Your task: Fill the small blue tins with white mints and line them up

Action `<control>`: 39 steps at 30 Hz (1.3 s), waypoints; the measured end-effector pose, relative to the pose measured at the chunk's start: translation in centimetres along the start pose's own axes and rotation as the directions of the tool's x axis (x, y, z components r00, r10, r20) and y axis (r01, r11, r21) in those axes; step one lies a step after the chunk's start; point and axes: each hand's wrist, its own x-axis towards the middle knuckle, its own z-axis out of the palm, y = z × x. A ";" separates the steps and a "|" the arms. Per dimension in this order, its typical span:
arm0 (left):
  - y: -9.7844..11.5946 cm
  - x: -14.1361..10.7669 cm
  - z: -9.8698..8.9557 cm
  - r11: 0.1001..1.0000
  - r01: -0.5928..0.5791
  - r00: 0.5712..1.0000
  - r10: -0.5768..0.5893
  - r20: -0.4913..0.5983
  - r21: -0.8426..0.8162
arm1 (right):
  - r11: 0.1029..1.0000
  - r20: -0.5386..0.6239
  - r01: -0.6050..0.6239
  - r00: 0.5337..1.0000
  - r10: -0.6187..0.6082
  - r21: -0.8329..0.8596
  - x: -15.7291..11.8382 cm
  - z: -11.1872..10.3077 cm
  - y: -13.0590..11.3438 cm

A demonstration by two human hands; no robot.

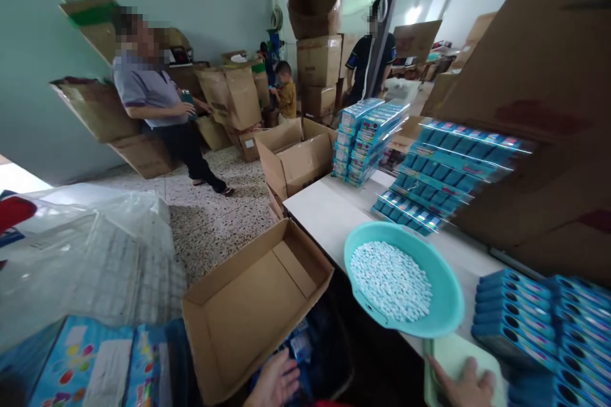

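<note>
Printing was seen on the blue display boxes (510,321) right of the turquoise basin (451,305) and on the colourful carton (71,369) to its far lower left; the lettering was too blurred or small to read. The basin held white pellets (389,280). The left hand (277,378), below and left of the basin, was half open, near dark blue packs (300,346); contact could not be determined. The right hand (465,385) lay with fingers spread on the pale green container (451,350) just below the basin, not closed around it.
</note>
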 end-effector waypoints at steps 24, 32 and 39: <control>5.9 -1.8 26.0 0.607 -0.543 0.819 0.536 0.205 0.580 | 0.825 0.166 0.427 0.904 -0.394 -0.369 -2.9 -4.0 1.4; 4.1 1.7 30.0 0.753 -0.403 0.904 0.416 0.098 0.520 | 0.754 0.335 0.543 0.835 -0.437 -0.370 -1.2 -4.9 1.0; 3.1 1.6 31.3 0.745 -0.445 0.852 0.523 -0.022 0.497 | 0.757 0.363 0.586 0.799 -0.480 -0.289 -0.4 -5.8 2.3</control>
